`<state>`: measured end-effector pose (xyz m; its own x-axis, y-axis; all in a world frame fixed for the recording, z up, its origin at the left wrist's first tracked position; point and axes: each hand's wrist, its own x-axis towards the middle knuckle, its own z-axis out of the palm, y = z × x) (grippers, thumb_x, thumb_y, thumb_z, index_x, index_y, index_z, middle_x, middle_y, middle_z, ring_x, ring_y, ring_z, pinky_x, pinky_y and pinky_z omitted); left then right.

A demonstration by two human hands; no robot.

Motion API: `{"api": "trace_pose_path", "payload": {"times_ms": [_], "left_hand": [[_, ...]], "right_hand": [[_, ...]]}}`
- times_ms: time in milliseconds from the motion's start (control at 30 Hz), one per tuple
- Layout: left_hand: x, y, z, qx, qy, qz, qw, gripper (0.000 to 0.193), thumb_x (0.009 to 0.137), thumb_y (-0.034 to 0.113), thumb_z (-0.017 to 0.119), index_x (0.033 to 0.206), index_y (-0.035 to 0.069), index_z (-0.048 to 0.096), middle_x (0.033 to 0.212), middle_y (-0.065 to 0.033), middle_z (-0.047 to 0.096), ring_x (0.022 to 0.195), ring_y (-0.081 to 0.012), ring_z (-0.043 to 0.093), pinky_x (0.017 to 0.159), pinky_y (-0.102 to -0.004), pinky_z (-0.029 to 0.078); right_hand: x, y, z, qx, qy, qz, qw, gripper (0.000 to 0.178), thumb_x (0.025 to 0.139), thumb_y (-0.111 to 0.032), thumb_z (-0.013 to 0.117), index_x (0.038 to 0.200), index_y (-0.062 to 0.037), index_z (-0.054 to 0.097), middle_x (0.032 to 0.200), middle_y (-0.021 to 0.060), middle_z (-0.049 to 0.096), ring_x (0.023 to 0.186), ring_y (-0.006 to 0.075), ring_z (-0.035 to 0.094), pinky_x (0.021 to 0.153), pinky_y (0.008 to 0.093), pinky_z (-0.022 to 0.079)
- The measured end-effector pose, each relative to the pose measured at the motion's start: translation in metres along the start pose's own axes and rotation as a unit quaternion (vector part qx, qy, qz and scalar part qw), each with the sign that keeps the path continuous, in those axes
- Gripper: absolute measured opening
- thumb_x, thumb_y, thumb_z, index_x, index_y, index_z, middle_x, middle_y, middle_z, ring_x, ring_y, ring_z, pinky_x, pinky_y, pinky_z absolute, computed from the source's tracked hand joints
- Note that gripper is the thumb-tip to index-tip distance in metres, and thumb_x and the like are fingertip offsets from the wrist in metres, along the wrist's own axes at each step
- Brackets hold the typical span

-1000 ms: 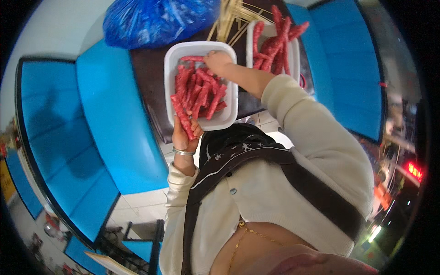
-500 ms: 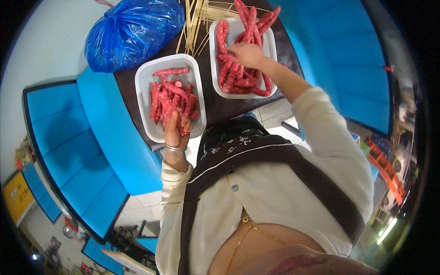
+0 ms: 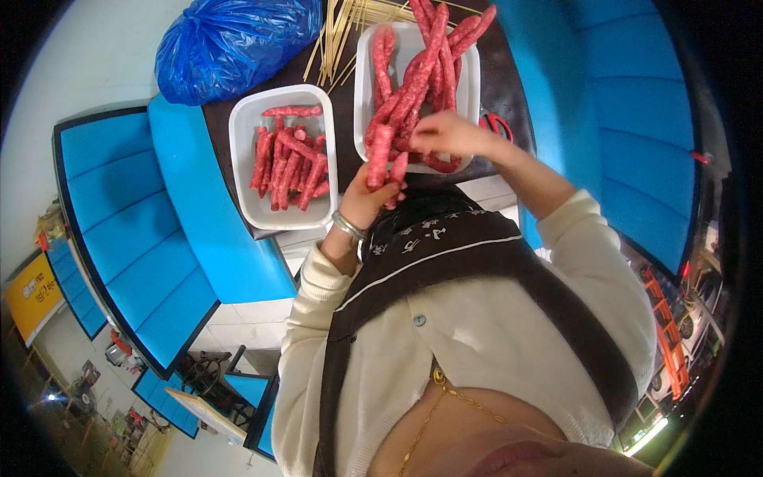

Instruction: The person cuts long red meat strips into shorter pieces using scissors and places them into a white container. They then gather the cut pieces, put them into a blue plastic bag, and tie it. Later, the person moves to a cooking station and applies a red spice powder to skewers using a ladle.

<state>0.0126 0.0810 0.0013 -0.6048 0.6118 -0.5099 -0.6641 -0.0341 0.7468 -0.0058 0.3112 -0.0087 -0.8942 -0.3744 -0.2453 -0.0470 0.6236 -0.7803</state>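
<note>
My left hand (image 3: 370, 199) is wrapped round cut red sausages (image 3: 380, 159), which point upward in front of the right-hand tray's near edge. Just to their right is my right hand (image 3: 449, 133), its fingers blurred, over the near part of the white right-hand tray (image 3: 474, 87). Whether it grips anything does not show. Long linked sausages (image 3: 425, 75) fill that tray and stick out past its far rim. Short sausage pieces (image 3: 290, 163) lie in the white left-hand tray (image 3: 242, 195), with one piece apart near its far edge.
Red-handled scissors (image 3: 497, 126) lie right of the right-hand tray on the dark table (image 3: 346, 102). Thin bamboo skewers (image 3: 338, 40) are spread behind the trays. A knotted blue plastic bag (image 3: 230, 52) sits at the far left. Blue padded benches (image 3: 131, 211) flank the table.
My left hand has moved right from the left-hand tray to the right-hand one, with sausages in it. My right hand has come nearer and slightly right, uncovering the scissors.
</note>
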Motion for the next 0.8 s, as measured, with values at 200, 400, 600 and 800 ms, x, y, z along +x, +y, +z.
{"api": "trace_pose_path", "payload": {"times_ms": [200,400,600,800], "left_hand": [[-0.025,-0.010,-0.019,-0.120,0.112,0.006,0.986,0.018,0.077,-0.002,0.051,0.091,0.003,0.041,0.086,-0.0181,0.058,0.068,-0.0209,0.058,0.053,-0.0258,0.047],[-0.035,-0.023,-0.025,-0.167,0.131,0.019,0.977,0.015,0.078,-0.001,0.051,0.088,0.003,0.041,0.084,-0.0178,0.057,0.066,-0.0206,0.058,0.051,-0.0254,0.047],[-0.042,-0.029,-0.032,-0.173,0.128,0.033,0.976,0.014,0.077,0.000,0.051,0.087,0.003,0.042,0.083,-0.0170,0.057,0.067,-0.0207,0.057,0.052,-0.0259,0.047],[-0.059,-0.036,-0.039,-0.178,0.183,0.022,0.967,0.010,0.077,0.001,0.050,0.084,0.004,0.043,0.084,-0.0182,0.056,0.067,-0.0210,0.057,0.051,-0.0262,0.049]], "right_hand": [[0.044,0.069,0.003,-0.473,-0.071,0.041,0.877,0.017,0.077,-0.015,0.044,0.088,-0.0090,0.056,0.086,0.0088,0.060,0.094,0.0231,0.050,0.073,0.0339,0.041],[0.059,0.077,0.029,-0.462,-0.023,0.115,0.879,0.021,0.079,-0.016,0.042,0.099,-0.0107,0.049,0.090,0.0130,0.058,0.090,0.0280,0.051,0.070,0.0369,0.044],[0.065,0.080,0.029,-0.465,-0.013,0.117,0.877,0.022,0.081,-0.016,0.041,0.102,-0.0107,0.045,0.089,0.0121,0.058,0.085,0.0289,0.055,0.066,0.0391,0.047],[0.048,0.031,-0.011,-0.306,-0.011,0.019,0.952,0.038,0.077,-0.020,0.051,0.113,-0.0144,0.044,0.088,0.0137,0.058,0.087,0.0283,0.056,0.069,0.0385,0.046]]}}
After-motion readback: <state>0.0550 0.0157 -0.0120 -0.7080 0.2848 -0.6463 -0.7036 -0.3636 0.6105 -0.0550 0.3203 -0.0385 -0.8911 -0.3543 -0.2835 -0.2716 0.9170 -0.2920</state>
